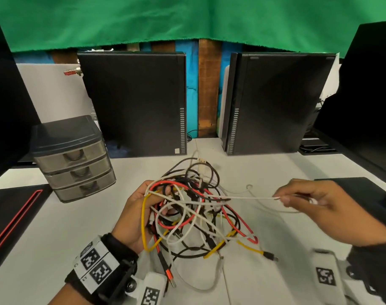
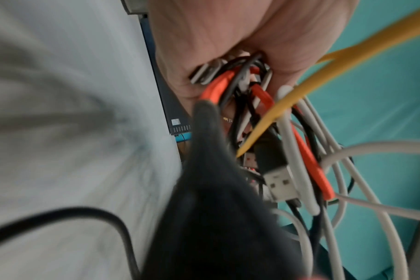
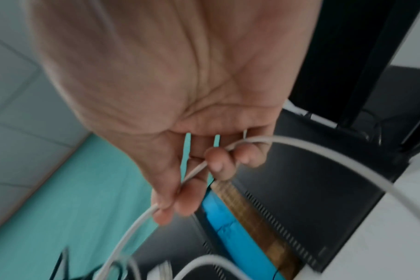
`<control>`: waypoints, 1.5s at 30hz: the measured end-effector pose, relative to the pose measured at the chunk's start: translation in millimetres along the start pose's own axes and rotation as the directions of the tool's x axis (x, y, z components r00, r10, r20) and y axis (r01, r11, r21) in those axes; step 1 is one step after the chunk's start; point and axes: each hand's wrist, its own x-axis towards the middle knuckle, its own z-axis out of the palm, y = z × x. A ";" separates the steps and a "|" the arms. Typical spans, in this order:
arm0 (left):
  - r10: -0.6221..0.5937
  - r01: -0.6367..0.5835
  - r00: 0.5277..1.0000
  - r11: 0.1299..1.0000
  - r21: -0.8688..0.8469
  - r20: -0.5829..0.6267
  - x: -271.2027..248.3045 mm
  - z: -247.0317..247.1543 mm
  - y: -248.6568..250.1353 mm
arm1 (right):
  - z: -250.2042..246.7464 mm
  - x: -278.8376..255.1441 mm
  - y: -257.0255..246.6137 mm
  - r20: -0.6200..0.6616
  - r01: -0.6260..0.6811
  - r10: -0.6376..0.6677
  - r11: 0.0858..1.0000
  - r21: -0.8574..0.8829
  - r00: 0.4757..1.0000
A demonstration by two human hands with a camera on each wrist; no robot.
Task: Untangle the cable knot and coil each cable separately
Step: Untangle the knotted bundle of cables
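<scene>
Our left hand (image 1: 141, 208) gripped the cable knot (image 1: 196, 208) above the counter (image 1: 286, 238), fingers half buried in loops; our right hand (image 1: 308, 199) pinched one white cable (image 1: 249, 197), its plug end blurred.

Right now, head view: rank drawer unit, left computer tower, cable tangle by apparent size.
1. left computer tower
2. cable tangle
3. drawer unit
The tangle is nearer the camera, so 2 versus 3 is unsure.
</scene>
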 end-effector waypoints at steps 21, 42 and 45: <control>0.271 -0.257 0.963 0.910 0.325 0.003 -5.1 3.0 6.7 | 73.2 7.2 -35.3 0.155 -0.173 0.139 0.955 0.239 0.978; 0.102 -0.126 0.983 0.980 0.156 0.151 -14.8 16.7 -9.3 | 67.5 -5.3 -46.7 0.023 0.090 -0.092 0.993 0.072 0.996; 0.088 -0.109 0.989 0.977 0.185 0.121 -14.1 13.0 -12.5 | 88.9 -4.2 -36.9 -0.055 0.087 -0.086 0.996 0.018 0.995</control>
